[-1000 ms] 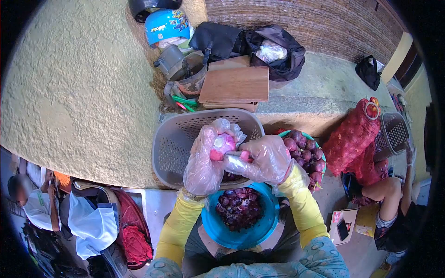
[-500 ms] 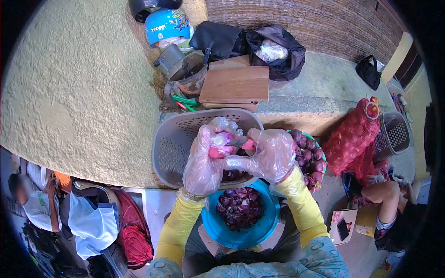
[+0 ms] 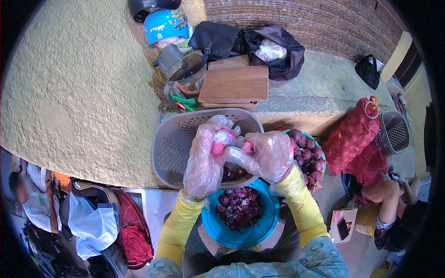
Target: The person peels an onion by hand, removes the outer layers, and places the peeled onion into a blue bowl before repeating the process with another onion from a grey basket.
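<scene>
Both of my hands wear clear plastic gloves over the grey perforated basket [image 3: 162, 139]. My left hand [image 3: 202, 160] is closed around a red onion [image 3: 224, 135] whose pale, partly peeled face shows. Close beside it, my right hand [image 3: 273, 153] is closed on a small knife; its blade is mostly hidden by fingers and glove. Some onions lie low in the basket, partly covered by my hands. Below, between my legs, a blue basin [image 3: 272, 215] holds dark red onion skins [image 3: 238, 208]. Whole red onions [image 3: 308, 155] fill a green-rimmed container to the right.
A red mesh sack of onions [image 3: 350, 139] leans at the right near another basket [image 3: 394, 132]. Wooden boards [image 3: 234, 85], bags [image 3: 278, 53] and a blue helmet [image 3: 167, 27] sit on the ledge. One person sits at the right, another at the far left.
My hands have shifted slightly over the basket, and the onion has turned a little in my left hand. Less of the knife blade shows. At right, the other person's hand has moved off the red mesh.
</scene>
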`<state>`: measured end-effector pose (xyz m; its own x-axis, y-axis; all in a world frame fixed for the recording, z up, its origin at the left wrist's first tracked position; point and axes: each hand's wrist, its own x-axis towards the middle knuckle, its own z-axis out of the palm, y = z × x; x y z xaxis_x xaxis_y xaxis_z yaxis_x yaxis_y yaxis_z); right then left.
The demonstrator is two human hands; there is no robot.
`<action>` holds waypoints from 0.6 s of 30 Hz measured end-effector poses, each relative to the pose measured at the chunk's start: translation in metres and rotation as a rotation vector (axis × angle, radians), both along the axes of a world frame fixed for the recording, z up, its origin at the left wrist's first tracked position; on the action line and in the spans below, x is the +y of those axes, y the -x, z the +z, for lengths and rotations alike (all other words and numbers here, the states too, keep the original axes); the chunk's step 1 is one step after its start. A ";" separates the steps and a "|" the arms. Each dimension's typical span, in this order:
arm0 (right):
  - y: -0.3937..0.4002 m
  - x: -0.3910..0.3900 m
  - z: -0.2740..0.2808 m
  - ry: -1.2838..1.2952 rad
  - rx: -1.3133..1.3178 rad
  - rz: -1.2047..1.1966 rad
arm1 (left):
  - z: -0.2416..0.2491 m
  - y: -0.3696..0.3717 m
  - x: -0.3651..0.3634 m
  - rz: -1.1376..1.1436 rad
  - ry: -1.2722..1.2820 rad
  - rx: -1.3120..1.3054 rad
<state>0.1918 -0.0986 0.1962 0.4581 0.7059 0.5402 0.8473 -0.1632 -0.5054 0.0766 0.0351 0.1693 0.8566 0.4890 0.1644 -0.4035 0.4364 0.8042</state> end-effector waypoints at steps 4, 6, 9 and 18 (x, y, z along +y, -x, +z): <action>-0.005 -0.002 0.003 -0.050 0.128 0.034 | 0.014 0.002 0.006 -0.148 0.198 -0.011; -0.011 -0.005 0.000 -0.047 0.118 0.049 | 0.014 0.004 0.012 -0.265 0.195 -0.047; -0.012 -0.006 0.002 -0.039 0.121 0.039 | 0.008 0.005 0.016 -0.212 0.076 -0.067; -0.013 -0.003 -0.002 -0.030 0.050 0.007 | 0.012 0.005 0.013 -0.185 0.077 -0.067</action>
